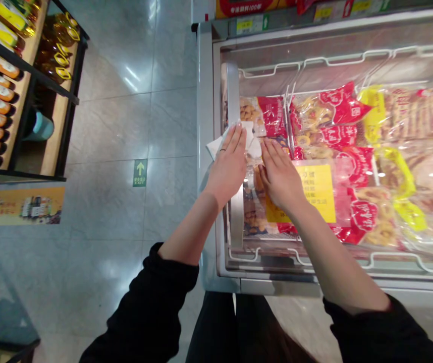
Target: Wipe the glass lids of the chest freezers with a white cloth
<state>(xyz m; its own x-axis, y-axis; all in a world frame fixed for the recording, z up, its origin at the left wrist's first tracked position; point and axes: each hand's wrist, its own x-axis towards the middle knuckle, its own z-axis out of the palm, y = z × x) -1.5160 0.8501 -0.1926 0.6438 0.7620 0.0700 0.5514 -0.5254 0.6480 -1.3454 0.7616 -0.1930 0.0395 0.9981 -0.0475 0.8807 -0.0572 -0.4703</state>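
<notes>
My left hand [231, 157] presses a thin white tissue [253, 146] down at the left end of the freezer's clear lid [265, 247]. Its fingers are straight and close together, and the tissue's edges stick out on both sides. Under that hand runs a curved grey handle [233, 93], partly hidden by it. My right hand [280, 179] lies flat on the lid just to the right, fingers stretched out, touching or very near the tissue. A yellow notice [320, 189] with printed text is partly covered by my right wrist.
Beneath the lid lie red-labelled food bags [343, 106] and yellow-edged packs [409, 113] in wire baskets [273, 70]. A shelf [59, 116] with several bottles stands at the left. Grey floor tiles [118, 126] lie between, with a green exit sign [140, 173].
</notes>
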